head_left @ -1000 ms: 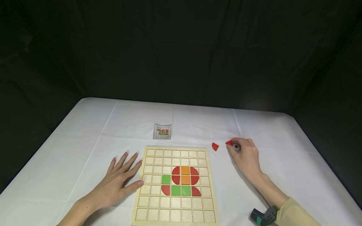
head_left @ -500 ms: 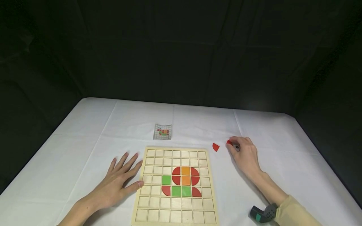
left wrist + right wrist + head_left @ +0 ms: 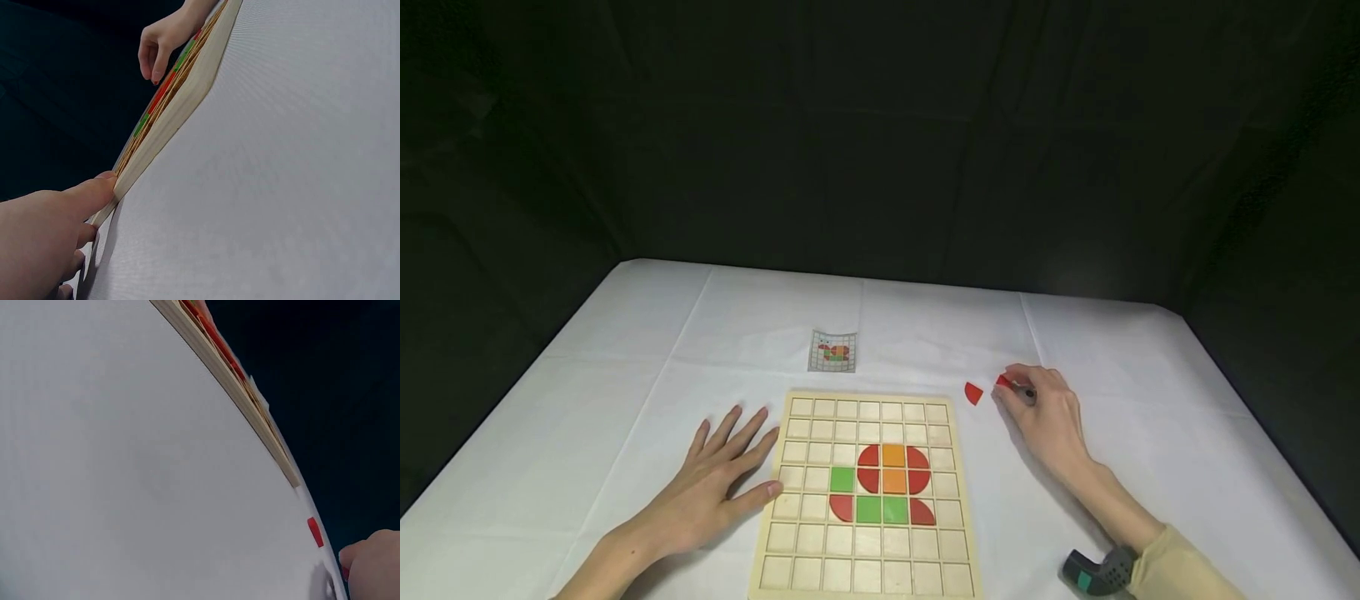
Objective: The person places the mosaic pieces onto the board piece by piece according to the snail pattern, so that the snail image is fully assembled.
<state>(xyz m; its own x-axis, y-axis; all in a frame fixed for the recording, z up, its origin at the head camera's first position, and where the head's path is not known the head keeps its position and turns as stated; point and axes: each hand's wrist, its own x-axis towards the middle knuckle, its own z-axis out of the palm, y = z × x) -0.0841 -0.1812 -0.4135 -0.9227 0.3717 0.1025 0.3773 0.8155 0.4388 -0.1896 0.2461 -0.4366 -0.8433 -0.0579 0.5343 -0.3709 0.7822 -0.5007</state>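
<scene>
A wooden grid board [image 3: 962, 490] lies on the white table. Red curved pieces [image 3: 918, 481], orange squares [image 3: 893, 481] and green squares [image 3: 868, 509] fill some of its cells. My left hand [image 3: 707, 492] rests with fingers spread at the board's left side, its thumb [image 3: 94, 195] touching the edge. Beyond the board's right corner, my right hand [image 3: 1048, 421] pinches a red piece [image 3: 1003, 381] between thumb and fingertips; the hand partly hides its shape. A small grey round piece with a dark centre [image 3: 1028, 394] shows under that hand. To its left lies a loose red quarter-circle piece [image 3: 973, 393].
A small card with a printed grid picture [image 3: 832, 352] lies behind the board. A dark device with a green patch [image 3: 1099, 572] is worn on the right wrist. Black cloth [image 3: 880, 150] hangs behind the white table [image 3: 1165, 450].
My right hand has shifted slightly left with the red piece pinched in it. The left hand stays in place, and the loose red piece has not moved on the table.
</scene>
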